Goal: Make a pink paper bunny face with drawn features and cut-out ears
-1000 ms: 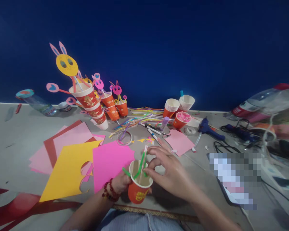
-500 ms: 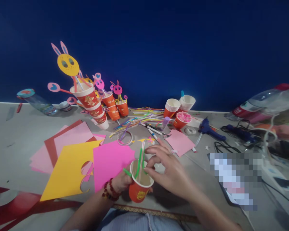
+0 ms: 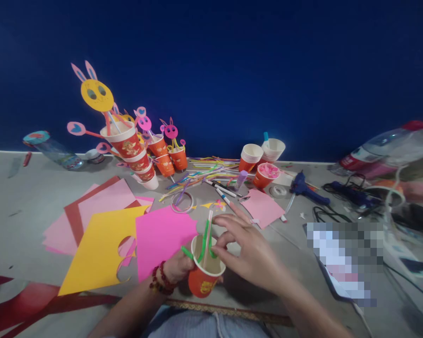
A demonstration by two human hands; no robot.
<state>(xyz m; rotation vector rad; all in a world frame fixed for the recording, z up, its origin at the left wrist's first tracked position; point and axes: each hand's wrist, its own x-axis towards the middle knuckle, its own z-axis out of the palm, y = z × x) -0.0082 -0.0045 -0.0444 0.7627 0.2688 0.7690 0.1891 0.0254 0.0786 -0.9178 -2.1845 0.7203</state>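
My left hand [image 3: 179, 266] is wrapped round the side of an orange-red paper cup [image 3: 201, 281] with a white rim and a gold print. Inside the cup stand a striped white straw [image 3: 207, 237] and thin green bent sticks [image 3: 203, 241], one of which pokes out over the left rim. My right hand [image 3: 241, 244] is at the cup's right rim, its thumb and fingers curled in a pinch around the end of a green stick. The fingertips partly hide that end. A bright pink sheet [image 3: 164, 237] lies just left of the cup.
Rabbit-decorated cups [image 3: 129, 145] are stacked at the back left. Coloured sticks [image 3: 197, 176] lie by the wall, with stacked cups [image 3: 250, 157] beside them. Cut yellow paper [image 3: 95, 249] lies left. On the right are a blue glue gun [image 3: 305, 190], cables and a blurred-out phone-like device [image 3: 341, 263].
Almost nothing differs. The striped straw and the green stick beside it sit slightly lower, and the view has shifted a little.
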